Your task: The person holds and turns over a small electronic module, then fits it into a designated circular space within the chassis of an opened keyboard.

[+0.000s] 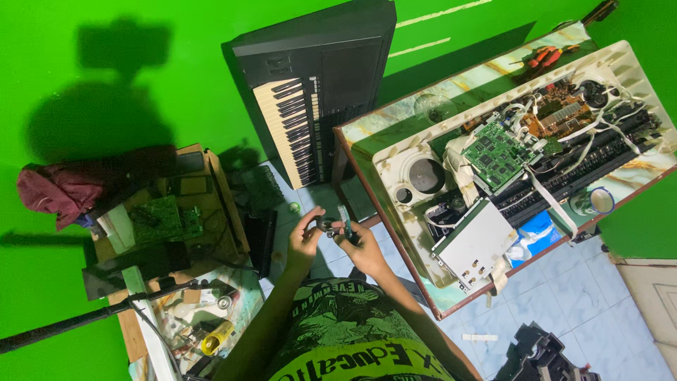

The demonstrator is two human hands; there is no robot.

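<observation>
Shirt: black with green swirling print and a yellow-green band of lettering
Arms: bare to the hands
Left hand (pixel 305 238): bare, ungloved
Right hand (pixel 361 245): bare, ungloved

blue plastic packet (pixel 539 231) on marbled table edge (pixel 395 116), beside opened keyboard

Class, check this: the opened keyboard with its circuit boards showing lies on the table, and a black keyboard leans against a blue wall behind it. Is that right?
Not quite. In the head view the wall is green, not blue. The opened keyboard lies on the table, and the black keyboard leans against that wall.
</observation>
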